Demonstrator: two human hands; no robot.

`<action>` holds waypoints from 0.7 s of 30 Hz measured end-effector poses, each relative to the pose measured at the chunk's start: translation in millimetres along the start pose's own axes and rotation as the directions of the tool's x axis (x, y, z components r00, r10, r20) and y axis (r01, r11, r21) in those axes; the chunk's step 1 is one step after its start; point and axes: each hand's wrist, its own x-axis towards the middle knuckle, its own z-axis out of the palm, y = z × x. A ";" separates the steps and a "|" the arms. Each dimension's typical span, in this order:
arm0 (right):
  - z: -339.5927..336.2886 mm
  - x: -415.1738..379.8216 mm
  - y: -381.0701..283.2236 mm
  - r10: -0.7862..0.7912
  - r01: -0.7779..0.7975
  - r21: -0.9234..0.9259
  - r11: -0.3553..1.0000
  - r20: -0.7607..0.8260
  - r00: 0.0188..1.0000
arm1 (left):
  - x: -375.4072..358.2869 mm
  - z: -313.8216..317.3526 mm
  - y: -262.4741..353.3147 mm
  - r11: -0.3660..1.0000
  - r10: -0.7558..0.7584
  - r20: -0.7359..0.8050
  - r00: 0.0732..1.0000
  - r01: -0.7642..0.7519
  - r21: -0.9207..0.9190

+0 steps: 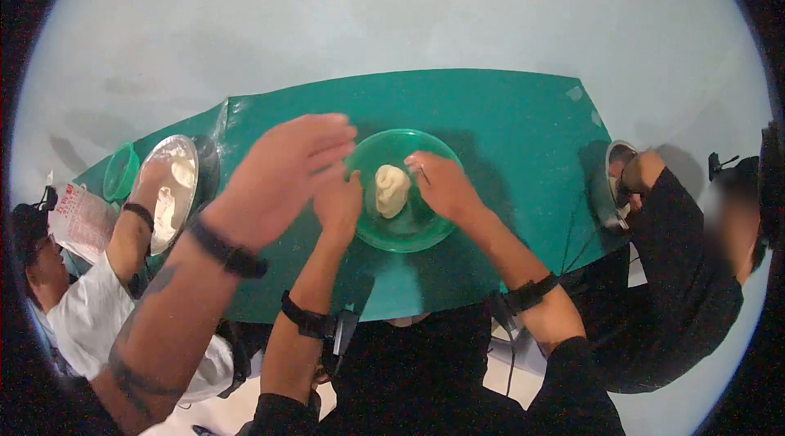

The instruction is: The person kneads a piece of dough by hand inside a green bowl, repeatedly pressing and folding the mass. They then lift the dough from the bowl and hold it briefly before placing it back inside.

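A pale lump of dough (392,192) lies in a green plastic bowl (402,244). At the bowl's left rim is my left hand (337,201); another person's hand covers part of it, and its finger pose is unclear. My right hand (442,184) is over the bowl's right side, beside the dough, with its fingers curled together. Whether anything small is between those fingers cannot be made out. Both my wrists wear black straps.
Another person's large forearm and hand (274,178) reach in from the lower left. Left, a co-worker's hand (149,184) is in a metal bowl (190,160) near a green basin (121,173). Right, another co-worker's hand (643,170) reaches into a metal bowl (601,191). The table (507,125) is green.
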 end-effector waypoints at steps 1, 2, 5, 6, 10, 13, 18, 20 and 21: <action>0.7 0.5 0.7 0.019 -0.022 0.041 0.999 0.063 0.998 | -0.2 -1.9 2.2 0.999 -0.033 0.005 0.999 0.033 -0.008; 1.2 1.6 1.0 0.037 -0.048 0.083 0.995 0.128 0.991 | 0.4 -3.7 5.4 0.999 -0.053 0.024 0.998 0.053 -0.013; 3.2 4.1 -1.6 0.082 -0.116 0.154 0.981 0.209 0.975 | 0.8 -3.1 6.8 0.998 -0.060 0.023 0.998 0.060 -0.029; 2.7 5.2 -6.6 0.099 -0.138 0.171 0.976 0.218 0.971 | -0.1 -2.3 5.9 0.999 -0.028 -0.010 1.000 0.028 -0.030; 5.3 17.6 -26.1 0.185 -0.240 0.173 0.955 0.286 0.940 | 4.7 -12.5 16.5 0.991 -0.132 0.093 0.987 0.130 0.033; 19.7 23.1 -37.1 0.210 -0.223 0.007 0.975 0.313 0.926 | 7.8 -8.0 15.4 0.988 -0.153 0.086 0.985 0.151 0.023; 16.3 32.2 -39.1 0.280 -0.288 -0.023 0.957 0.326 0.903 | 5.4 -9.8 19.9 0.990 -0.137 0.050 0.989 0.136 0.024; 29.3 26.1 -9.7 0.291 -0.405 0.299 0.864 0.360 0.886 | 3.2 -10.1 21.3 0.992 -0.122 0.042 0.992 0.121 0.027; 28.0 27.9 -8.0 0.287 -0.447 0.448 0.774 0.382 0.879 | 4.0 -11.3 21.0 0.991 -0.133 0.054 0.990 0.132 0.037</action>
